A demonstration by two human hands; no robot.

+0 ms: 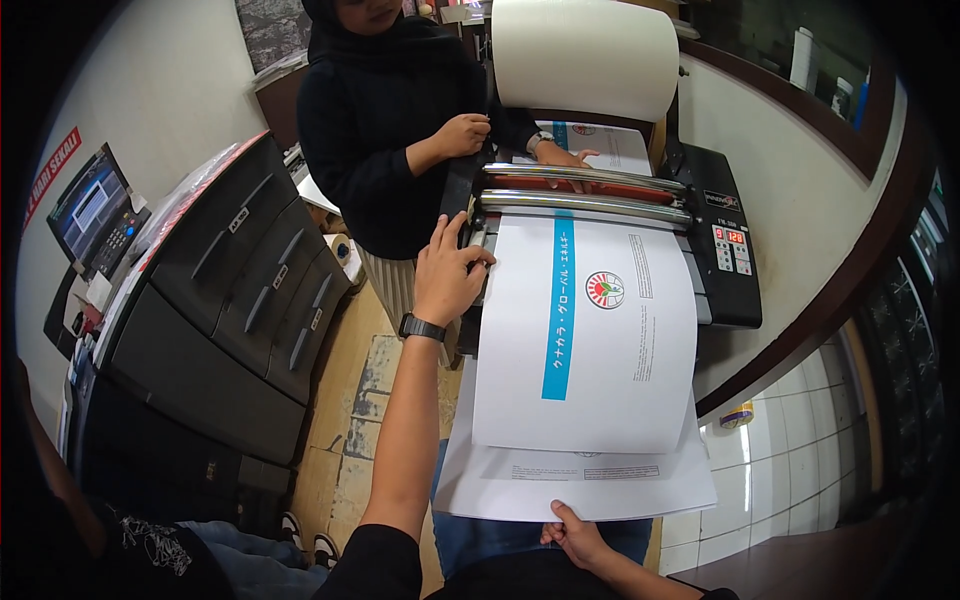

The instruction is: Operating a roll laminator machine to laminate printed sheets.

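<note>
A roll laminator (pixel 715 165) stands ahead of me, with a printed sheet (pixel 640 380) coming out toward me from under its chrome rollers (pixel 590 209). The sheet carries a blue band and a round red and green logo. Beneath it lies a stack of similar printed sheets (pixel 490 490). My right hand (pixel 578 535) holds the stack's near edge, thumb on top and fingers curled below. My left hand (pixel 450 278), fingers apart and wearing a dark watch, rests at the laminator's left side beside the rollers, holding nothing visible.
Across the machine a co-worker in black (pixel 385 130) lays one hand on another printed sheet (pixel 630 148) behind the rollers. A large white roll (pixel 585 55) hangs above. On the left stands a dark office printer (pixel 215 310) with a screen. A curved dark counter edge (pixel 790 330) borders the right.
</note>
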